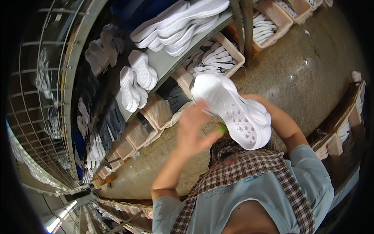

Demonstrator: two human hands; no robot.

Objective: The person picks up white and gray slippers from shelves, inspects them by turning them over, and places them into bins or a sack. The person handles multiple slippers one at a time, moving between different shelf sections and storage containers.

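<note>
A stack of white foam clogs (237,113), with round holes in the toes, is held up in front of my apron. My right hand is mostly hidden behind the stack; its forearm (282,121) bends in from the right and bears the clogs from behind. My left hand (193,130) is at the stack's left side, blurred by motion, with its thumb stretched away from the fingers. Something green covers the thumb tip. Its fingertips overlap the edge of the clogs; whether they touch cannot be made out.
More white clogs (179,27) are piled on a grey bench (171,58) at the upper left, with two smaller stacks (138,80) nearer. Crates (237,58) of white and dark shoe pieces line the bench's near side. Wire racking (43,74) stands left; another crate row (335,144) stands right.
</note>
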